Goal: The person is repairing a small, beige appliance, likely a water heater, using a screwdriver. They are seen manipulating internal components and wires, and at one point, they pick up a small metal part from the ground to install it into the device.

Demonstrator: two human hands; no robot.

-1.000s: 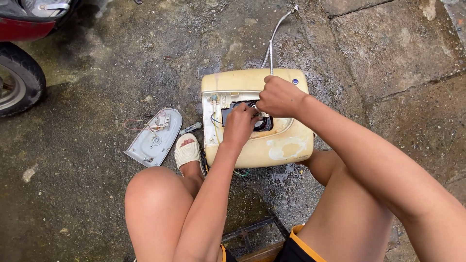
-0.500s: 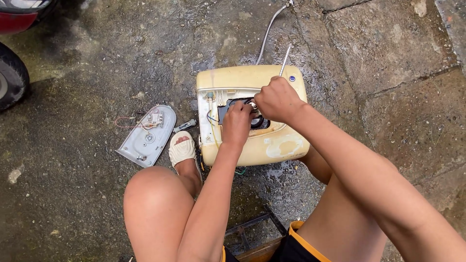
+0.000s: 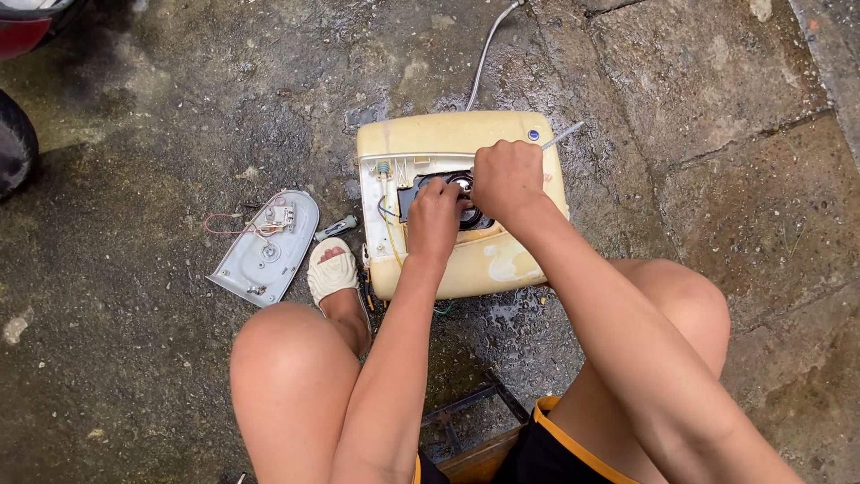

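Note:
A yellowed, boxy appliance casing [image 3: 502,134] lies flat on wet stone ground, its front cavity exposed with a dark round part [image 3: 462,183] and thin wires inside. My left hand [image 3: 434,218] rests on the dark opening, fingers curled on the part there. My right hand [image 3: 506,176] is closed around a thin metal tool [image 3: 564,135] whose shaft sticks out to the upper right; its tip is hidden under my fist. A grey cable [image 3: 484,49] runs from the casing's far edge away up the frame.
A detached pale cover plate [image 3: 267,251] with a small component and red wires lies left of the casing. A small dark tool [image 3: 336,227] sits beside it. My sandalled foot [image 3: 331,269] is by the casing. A vehicle tyre [image 3: 13,143] is far left. A wooden stool [image 3: 475,448] is under me.
The view has shifted slightly, so casing and plate sit a little further right. Both hands stay on the cavity; the right hand has turned, and the tool's shaft now slants more to the right.

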